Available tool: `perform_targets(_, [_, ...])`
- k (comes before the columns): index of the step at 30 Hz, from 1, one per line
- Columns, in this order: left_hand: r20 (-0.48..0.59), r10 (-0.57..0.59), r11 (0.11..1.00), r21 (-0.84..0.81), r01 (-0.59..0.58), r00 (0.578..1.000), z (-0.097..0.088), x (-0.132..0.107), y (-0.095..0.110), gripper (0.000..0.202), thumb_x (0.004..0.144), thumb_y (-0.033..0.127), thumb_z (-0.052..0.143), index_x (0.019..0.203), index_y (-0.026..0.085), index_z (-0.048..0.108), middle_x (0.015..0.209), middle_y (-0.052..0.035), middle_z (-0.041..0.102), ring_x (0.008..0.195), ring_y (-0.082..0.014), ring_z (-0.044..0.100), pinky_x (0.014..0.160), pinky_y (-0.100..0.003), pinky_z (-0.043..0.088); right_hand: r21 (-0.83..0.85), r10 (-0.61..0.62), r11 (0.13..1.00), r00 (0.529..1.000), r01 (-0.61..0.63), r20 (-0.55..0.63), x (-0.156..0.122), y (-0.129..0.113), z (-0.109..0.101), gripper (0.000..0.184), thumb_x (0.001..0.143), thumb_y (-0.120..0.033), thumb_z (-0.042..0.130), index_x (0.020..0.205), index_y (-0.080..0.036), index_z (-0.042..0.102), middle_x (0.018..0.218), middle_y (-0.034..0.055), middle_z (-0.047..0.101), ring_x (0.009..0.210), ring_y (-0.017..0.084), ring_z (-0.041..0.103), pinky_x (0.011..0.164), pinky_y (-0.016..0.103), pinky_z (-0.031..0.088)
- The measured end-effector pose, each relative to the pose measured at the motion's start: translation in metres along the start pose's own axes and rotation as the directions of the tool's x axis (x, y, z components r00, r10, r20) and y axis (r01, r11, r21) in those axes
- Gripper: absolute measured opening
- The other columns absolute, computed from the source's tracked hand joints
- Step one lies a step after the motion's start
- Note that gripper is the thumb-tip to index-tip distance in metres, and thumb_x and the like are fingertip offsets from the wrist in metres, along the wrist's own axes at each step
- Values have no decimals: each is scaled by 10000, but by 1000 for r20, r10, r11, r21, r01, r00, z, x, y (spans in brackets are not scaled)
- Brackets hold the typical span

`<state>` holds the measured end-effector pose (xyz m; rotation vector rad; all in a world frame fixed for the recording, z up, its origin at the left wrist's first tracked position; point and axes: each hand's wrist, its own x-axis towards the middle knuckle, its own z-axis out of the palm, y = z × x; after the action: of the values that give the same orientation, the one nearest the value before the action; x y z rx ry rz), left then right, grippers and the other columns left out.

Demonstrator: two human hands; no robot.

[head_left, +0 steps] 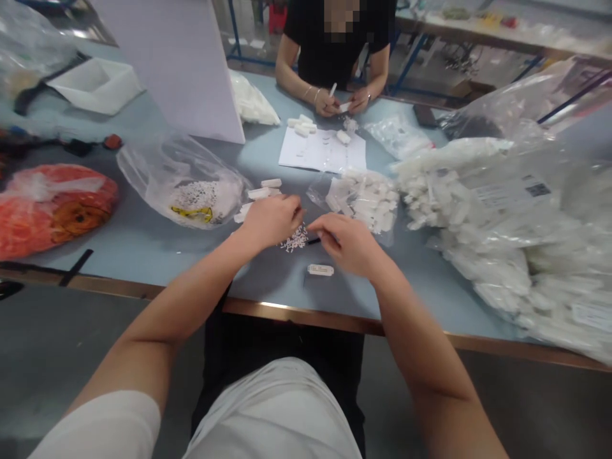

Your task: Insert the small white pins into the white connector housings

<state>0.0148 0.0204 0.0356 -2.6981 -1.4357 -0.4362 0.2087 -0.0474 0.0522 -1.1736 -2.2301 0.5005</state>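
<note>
My left hand [273, 220] is curled with its fingers closed at the far left side of a small heap of tiny white pieces [294, 239]. Whatever its fingertips hold is hidden or too small to name. My right hand [348, 241] reaches in from the other side, its thumb and fingers bent together at the heap's right edge; anything between them is too small to make out. A thin black stick-like thing [313, 241] lies by its fingertips. Nearer me rests a flat white plastic part [320, 270]. Several white oblong parts [261, 193] lie beyond my left hand.
Left of my hands is an open clear bag [184, 169] of tiny pieces; farther left, a bag of orange parts [52, 207]. To the right are a small bag of white parts [370, 201] and large bulging bags [511, 223]. Opposite, a co-worker's hands [342, 104] hold white parts above a paper sheet [306, 152].
</note>
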Motion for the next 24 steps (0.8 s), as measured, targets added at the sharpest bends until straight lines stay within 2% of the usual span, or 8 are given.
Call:
perform_targets(3, [159,35,999,32,-41,987,-6,7,3,288,918,351,433,908,174,661,855,-79,679,752,-210,634,554,-280,366,-173,112,979,993,-105,32,1,33,1,244,866,-130,466,1011,-188,654,952,84,692,879,226,627,768,349,482])
perform_targets(8, [351,210,977,-44,-208,912,3,5,10,212,901,315,494,926,198,669,905,-50,670,752,-181,634,561,-262,370,-261,115,962,986,-80,121,-5,55,15,147,876,-183,529,921,-180,668,899,90,661,892,238,596,782,353,475])
perform_targets(11, [307,226,974,-52,-221,925,10,0,14,251,932,347,462,919,201,666,895,-41,673,729,-174,630,556,-268,365,-312,74,949,992,-39,101,-11,58,24,138,890,-215,541,930,-173,667,897,95,656,911,249,584,831,383,475])
perform_targets(15, [83,304,952,-42,-302,949,-4,-8,31,363,961,396,402,846,192,679,805,-55,662,720,-182,626,565,-294,381,-282,2,959,999,-14,-41,-16,58,25,191,920,-270,511,1006,-183,658,950,117,668,921,262,592,849,427,490])
perform_targets(19, [23,590,802,-130,-583,807,-40,-21,69,288,928,289,460,791,210,700,725,-63,662,668,-183,615,482,-313,364,-99,39,993,969,-65,-244,-19,54,19,228,908,-311,533,1088,-233,649,1035,95,683,948,251,629,830,425,527])
perform_targets(22, [-24,807,573,-215,-791,591,-57,-45,109,353,910,151,414,747,269,704,719,-62,675,663,-165,628,478,-325,392,67,141,989,959,-128,-246,-17,46,14,311,909,-376,544,1171,-234,635,1080,90,688,930,237,656,831,425,543])
perform_targets(23, [-7,843,530,-151,-834,537,-59,-55,124,381,930,156,388,793,310,708,762,-60,685,693,-164,638,485,-323,406,162,165,978,960,-131,-224,-13,40,13,337,913,-394,543,1201,-240,626,1094,87,688,947,231,662,838,417,548])
perform_targets(24, [46,837,547,-49,-835,546,-58,-67,139,367,949,185,387,838,333,704,818,-56,692,743,-165,647,517,-318,440,274,174,954,966,-118,-191,-7,31,14,353,927,-406,523,1228,-246,614,1123,83,684,994,226,662,867,411,545])
